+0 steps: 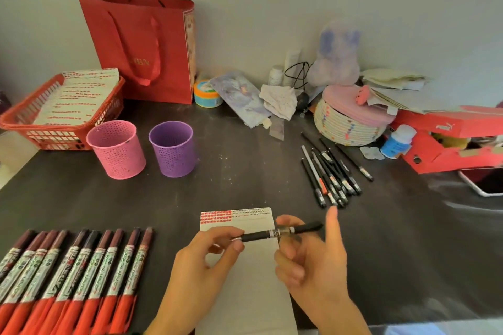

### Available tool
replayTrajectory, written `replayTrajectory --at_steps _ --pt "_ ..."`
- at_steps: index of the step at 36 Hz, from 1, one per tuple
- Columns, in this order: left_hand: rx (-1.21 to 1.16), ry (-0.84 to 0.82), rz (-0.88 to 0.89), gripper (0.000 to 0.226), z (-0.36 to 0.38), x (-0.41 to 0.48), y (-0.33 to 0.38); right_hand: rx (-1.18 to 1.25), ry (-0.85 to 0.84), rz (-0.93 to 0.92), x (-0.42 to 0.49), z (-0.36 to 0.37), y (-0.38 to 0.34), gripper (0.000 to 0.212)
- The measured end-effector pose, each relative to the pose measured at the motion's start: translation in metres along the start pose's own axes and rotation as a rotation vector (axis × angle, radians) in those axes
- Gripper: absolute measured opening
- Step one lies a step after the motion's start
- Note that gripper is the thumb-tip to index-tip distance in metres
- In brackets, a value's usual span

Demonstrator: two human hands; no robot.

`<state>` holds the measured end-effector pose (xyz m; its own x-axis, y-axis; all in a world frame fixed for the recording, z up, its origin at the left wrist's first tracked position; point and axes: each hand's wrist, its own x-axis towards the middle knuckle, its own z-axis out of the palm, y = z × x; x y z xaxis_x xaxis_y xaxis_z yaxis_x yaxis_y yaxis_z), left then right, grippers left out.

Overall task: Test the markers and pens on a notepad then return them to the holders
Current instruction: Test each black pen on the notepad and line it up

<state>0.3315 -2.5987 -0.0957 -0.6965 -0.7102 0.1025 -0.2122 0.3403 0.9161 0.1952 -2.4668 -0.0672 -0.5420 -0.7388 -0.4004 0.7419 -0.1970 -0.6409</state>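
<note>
A black pen (pixel 275 233) lies level above the white notepad (pixel 246 285), held by both hands. My left hand (pixel 202 261) pinches its left end between thumb and fingers. My right hand (pixel 310 258) holds the pen near its middle with thumb and a finger, index finger pointing up. The notepad's top edge carries red marks and small black scribbles. A row of several red markers (pixel 68 277) lies at the front left. Several black pens (pixel 330 174) lie loose at the right. A pink mesh holder (pixel 117 149) and a purple mesh holder (pixel 174 148) stand empty at the back left.
A red basket (pixel 19 117) with marked paper sits far left, a red paper bag (pixel 144 43) behind the holders. Clutter fills the back right: a woven box (pixel 348 128), a small bottle (pixel 397 141), a red shoebox (pixel 449 144), a phone (pixel 484 182).
</note>
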Motion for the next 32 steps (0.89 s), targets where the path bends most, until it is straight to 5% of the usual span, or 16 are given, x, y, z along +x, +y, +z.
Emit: replayTrajectory --at_steps 7,13,19,26,32 --pt "-0.188 -0.075 -0.027 0.017 -0.008 -0.003 0.016 0.294 -0.038 0.112 -0.004 -0.008 -0.002 0.055" --pt "-0.326 -0.049 -0.081 0.019 -0.001 -0.008 0.025 0.432 -0.065 0.127 -0.01 -0.012 0.008 0.052" --pt "-0.332 -0.018 -0.103 0.021 -0.007 -0.009 0.025 0.375 -0.024 0.138 -0.016 -0.021 0.008 0.068" --pt "-0.312 0.02 -0.108 0.026 -0.024 -0.002 0.022 0.141 0.031 0.102 -0.022 -0.027 0.009 0.055" --pt "-0.355 -0.031 -0.127 0.026 -0.015 -0.007 0.021 0.24 -0.057 0.126 -0.028 -0.02 0.013 0.053"
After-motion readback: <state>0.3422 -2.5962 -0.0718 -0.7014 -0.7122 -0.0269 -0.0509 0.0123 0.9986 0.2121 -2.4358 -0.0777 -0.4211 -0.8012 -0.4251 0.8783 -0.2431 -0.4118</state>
